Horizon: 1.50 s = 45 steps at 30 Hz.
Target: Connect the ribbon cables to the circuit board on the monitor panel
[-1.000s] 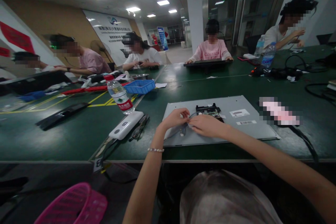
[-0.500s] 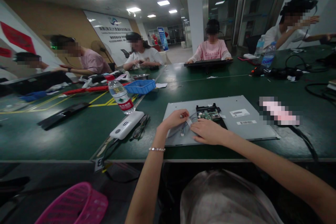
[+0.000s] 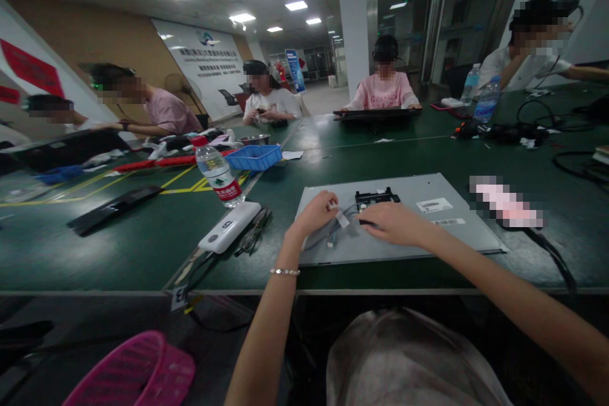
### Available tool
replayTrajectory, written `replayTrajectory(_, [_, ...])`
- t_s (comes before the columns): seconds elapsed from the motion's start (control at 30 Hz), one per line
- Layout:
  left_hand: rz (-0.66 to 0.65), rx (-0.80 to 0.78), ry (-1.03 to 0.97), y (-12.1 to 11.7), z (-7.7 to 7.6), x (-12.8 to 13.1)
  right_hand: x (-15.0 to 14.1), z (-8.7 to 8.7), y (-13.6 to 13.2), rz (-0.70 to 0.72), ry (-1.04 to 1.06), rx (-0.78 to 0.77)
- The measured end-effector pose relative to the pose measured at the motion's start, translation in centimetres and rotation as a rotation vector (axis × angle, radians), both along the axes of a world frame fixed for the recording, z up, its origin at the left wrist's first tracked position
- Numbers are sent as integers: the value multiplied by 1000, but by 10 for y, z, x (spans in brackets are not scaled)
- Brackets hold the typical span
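A flat grey metal display panel (image 3: 457, 242) lies back side up in front of me. On it sit a black bracket (image 3: 378, 194) and thin grey cables (image 3: 311, 244), one carrying a white tag (image 3: 342, 220). My left hand (image 3: 318, 212), with a beaded bracelet at the wrist, is closed in a pinch on the grey cable near the tag. My right hand (image 3: 397, 223) lies over the circuit board beside the bracket, covering most of it. Its fingers are pressed together above a dark edge; what they hold, if anything, is hidden.
To the left are a white power bank (image 3: 231, 227), glasses (image 3: 254, 231), a water bottle (image 3: 221, 174) and a blue tray (image 3: 255, 157). A blurred pink object (image 3: 507, 201) with a black cable lies right. A pink basket (image 3: 162, 361) stands below the table edge. Several people sit around.
My right hand has moved away from the white tag onto the circuit board, which it now covers. My left hand stays almost in place, and the tag hangs clear of the right fingers.
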<state>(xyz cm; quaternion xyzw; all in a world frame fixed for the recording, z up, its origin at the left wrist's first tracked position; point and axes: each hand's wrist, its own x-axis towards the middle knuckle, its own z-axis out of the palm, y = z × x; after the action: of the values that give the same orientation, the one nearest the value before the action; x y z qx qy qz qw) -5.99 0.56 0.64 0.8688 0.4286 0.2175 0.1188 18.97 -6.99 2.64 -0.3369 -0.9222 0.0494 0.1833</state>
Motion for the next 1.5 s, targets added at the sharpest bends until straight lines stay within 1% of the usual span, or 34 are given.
replayTrajectory(0.07, [43, 34, -32, 0, 0, 0, 23, 4, 11, -117, 80, -37])
replayTrajectory(0.13, [71, 46, -36, 2, -1, -1, 48, 4, 23, -220, 146, -114])
replayTrajectory(0.23, [61, 30, 11, 4, -3, -4, 79, -8, 38, -339, 285, -274])
replayTrajectory(0.3, [34, 9, 36, 5, -4, -5, 91, -20, 45, -373, 343, -370])
replayTrajectory(0.4, [-3, -20, 44, 5, -2, -5, 99, -36, 50, -404, 326, -464])
replayTrajectory(0.5, [12, 7, 42, 6, 1, -5, 98, -43, 53, -403, 258, -480])
replayTrajectory(0.67, [163, 150, 24, 11, 2, -7, 94, -46, 56, -420, 215, -450])
replayTrajectory(0.77, [267, 166, 97, 13, -1, -10, 95, -46, 57, -421, 227, -511])
replayTrajectory(0.83, [311, 166, 144, 14, -2, -11, 100, -44, 58, -421, 269, -565])
replayTrajectory(0.9, [344, 164, 170, 13, -4, -12, 109, -42, 59, -454, 309, -589])
replayTrajectory(0.97, [376, 157, 188, 13, -5, -13, 120, -42, 60, -529, 317, -566])
replayTrajectory(1.07, [426, 129, 217, 11, -6, -12, 136, -46, 63, -633, 244, -492])
replayTrajectory(1.17, [466, 126, 235, 9, -6, -11, 146, -49, 63, -686, 131, -401])
replayTrajectory(1.23, [477, 148, 233, 8, -6, -9, 146, -48, 63, -707, 73, -308])
replayTrajectory(1.3, [477, 165, 221, 6, -5, -7, 139, -43, 64, -666, 30, -207])
replayTrajectory(1.37, [454, 180, 203, 4, -3, -5, 126, -36, 67, -556, 10, -132])
replayTrajectory(1.5, [386, 205, 180, 1, -1, -2, 88, -22, 81, -331, 5, -49])
